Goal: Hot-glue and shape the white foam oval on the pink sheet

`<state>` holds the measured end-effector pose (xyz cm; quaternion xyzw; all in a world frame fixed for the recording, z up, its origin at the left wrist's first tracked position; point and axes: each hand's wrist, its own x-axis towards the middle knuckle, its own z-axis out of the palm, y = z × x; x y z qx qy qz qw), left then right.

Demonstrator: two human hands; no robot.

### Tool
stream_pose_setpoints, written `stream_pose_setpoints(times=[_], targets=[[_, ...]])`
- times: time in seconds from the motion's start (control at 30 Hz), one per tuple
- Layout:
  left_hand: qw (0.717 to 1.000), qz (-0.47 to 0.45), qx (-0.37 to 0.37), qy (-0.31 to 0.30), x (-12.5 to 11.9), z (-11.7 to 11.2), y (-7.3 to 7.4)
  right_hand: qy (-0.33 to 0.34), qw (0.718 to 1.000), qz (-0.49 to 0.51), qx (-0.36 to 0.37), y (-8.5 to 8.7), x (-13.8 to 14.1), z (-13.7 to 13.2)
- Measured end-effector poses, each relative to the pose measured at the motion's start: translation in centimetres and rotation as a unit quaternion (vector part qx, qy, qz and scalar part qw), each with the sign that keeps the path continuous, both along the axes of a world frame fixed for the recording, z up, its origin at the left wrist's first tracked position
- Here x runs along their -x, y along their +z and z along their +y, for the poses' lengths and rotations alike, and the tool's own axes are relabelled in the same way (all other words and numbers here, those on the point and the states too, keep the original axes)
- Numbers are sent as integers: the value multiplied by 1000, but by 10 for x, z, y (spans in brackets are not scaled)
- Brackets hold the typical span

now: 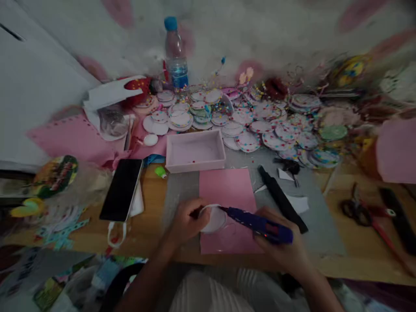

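Observation:
My left hand (pixel 186 222) pinches a small white round disc (pixel 215 219) over a pink sheet (pixel 227 190) lying on a grey mat (pixel 182 186). My right hand (pixel 282 251) grips a dark blue glue gun (pixel 260 224), its nozzle touching the disc's upper edge. Both hands sit near the table's front edge, right in front of me.
A pink shallow box (pixel 195 151) stands behind the sheet. Several decorated round discs (pixel 256 125) cover the back. A black phone (pixel 121 188) lies left, a water bottle (pixel 176 54) at the back, a black stick (pixel 281 197) and scissors (pixel 360 210) right.

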<state>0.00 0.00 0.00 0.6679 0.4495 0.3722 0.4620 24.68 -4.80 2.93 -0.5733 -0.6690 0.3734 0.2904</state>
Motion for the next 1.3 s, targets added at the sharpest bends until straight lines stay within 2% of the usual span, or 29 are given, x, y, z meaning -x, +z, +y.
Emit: stream_pose_setpoints(times=[0.27, 0.53, 0.93, 1.3], targets=[[999, 1, 34, 12, 1, 0, -1, -39, 999, -6, 29, -2, -7, -6], [999, 9, 46, 20, 2, 0, -1, -42, 998, -7, 53, 0, -8, -6], [999, 18, 43, 11, 2, -1, -4, -6, 999, -9, 46, 13, -3, 4], [999, 20, 36, 4, 1, -1, -2, 15, 999, -14, 38, 14, 3, 10]])
